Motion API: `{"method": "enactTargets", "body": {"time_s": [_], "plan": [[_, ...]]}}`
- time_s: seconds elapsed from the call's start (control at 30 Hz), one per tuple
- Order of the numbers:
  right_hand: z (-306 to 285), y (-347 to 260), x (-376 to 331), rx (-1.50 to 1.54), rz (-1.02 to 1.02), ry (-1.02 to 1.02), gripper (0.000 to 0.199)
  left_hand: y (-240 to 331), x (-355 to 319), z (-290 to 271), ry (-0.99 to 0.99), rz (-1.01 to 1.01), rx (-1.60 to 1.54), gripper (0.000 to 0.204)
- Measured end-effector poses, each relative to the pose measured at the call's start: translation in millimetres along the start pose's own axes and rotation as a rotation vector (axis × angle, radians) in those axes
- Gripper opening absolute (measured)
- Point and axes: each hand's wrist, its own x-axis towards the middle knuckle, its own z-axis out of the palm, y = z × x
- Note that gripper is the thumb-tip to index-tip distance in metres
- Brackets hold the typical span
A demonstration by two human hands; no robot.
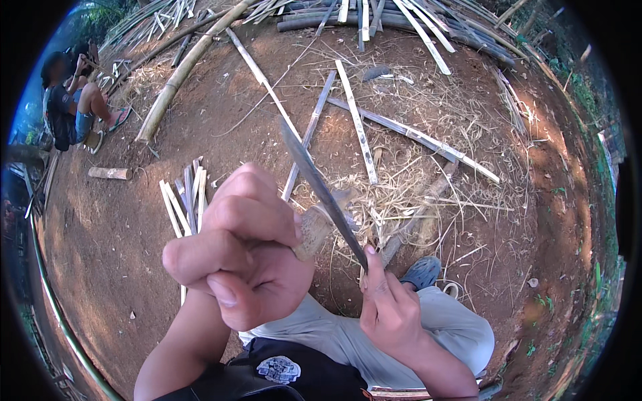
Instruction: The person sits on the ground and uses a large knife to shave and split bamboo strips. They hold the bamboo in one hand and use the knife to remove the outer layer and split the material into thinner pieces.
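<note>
My right hand [391, 311] grips a knife, its forefinger lying along the back of the long dark blade [321, 187]. The blade slants up and to the left, tip away from me; the handle is hidden in the hand. Raised close in front, my left hand [244, 250] is closed with curled fingers. A short tan speckled piece [313, 232], perhaps bamboo, sticks out at its fingertips, beside the blade. Whether the blade touches it I cannot tell.
Split bamboo strips [354, 120] and curly shavings [414, 194] lie on the brown soil ahead. A strip bundle [194, 194] is left of my hand. Bamboo poles [394, 27] are stacked at the back. A person [73, 100] sits far left, near a thick pole [180, 73].
</note>
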Motion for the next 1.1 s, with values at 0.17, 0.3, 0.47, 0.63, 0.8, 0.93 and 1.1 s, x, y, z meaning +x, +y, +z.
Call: {"method": "enactTargets", "body": {"time_s": [0.17, 0.3, 0.47, 0.63, 0.8, 0.93, 1.1], "plan": [[12.1, 13.9, -2.6, 0.339, 0.333, -0.041, 0.061, -3.2, 1.8, -9.5, -0.015, -0.021, 0.020, 0.038], [14.7, 21.0, 4.2, 0.353, 0.376, -0.039, 0.064, -9.0, 4.8, -3.1, -0.006, 0.040, 0.143, 0.036], [17.6, 44.9, 34.2, 0.411, 0.350, -0.018, 0.079, -23.6, -7.1, 17.8, 0.157, -0.230, 0.234, 0.031], [18.7, 60.4, 70.4, 0.479, 0.248, -0.046, 0.098, -29.9, 15.7, 8.4, 0.117, -0.600, -0.328, 0.022], [13.1, 56.4, 92.0, 0.300, 0.094, -0.147, 0.085, -35.1, 71.5, 1.8, -0.134, -0.626, -0.587, 0.027], [11.8, 53.6, 110.3, 0.429, 0.110, -0.066, 0.065, -42.6, 116.7, 13.0, -0.286, -0.720, -0.830, 0.032], [4.9, 57.7, 122.8, 0.435, 0.149, -0.168, 0.043, -61.9, 144.1, 44.4, -0.282, -0.795, -0.830, 0.037]]}}
